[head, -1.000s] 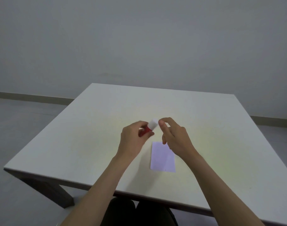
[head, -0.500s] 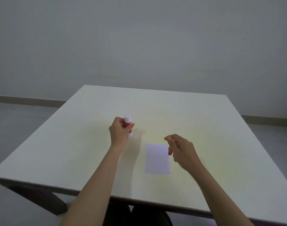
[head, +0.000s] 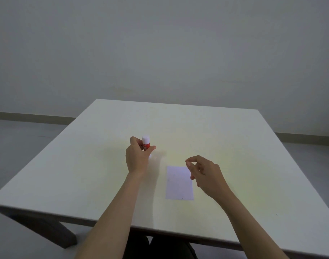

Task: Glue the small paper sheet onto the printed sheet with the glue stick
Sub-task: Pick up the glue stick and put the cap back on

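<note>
Now we hold the red glue stick with its white cap [head: 145, 143] upright in our left hand [head: 136, 157], near the white table's [head: 85, 165] middle. Our right hand [head: 206, 176], loosely curled and empty, hovers over the thin pale paper sheet [head: 178, 184] toward the near edge; light and floppy, it is probably best lifted by a corner.

Wall [head: 160, 43]: plain, pale grey
Floor [head: 19, 146]: grey, with a skirting board [head: 29, 116]
Table [head: 234, 146]: white top, dark leg [head: 53, 230]
Light: dim
</note>
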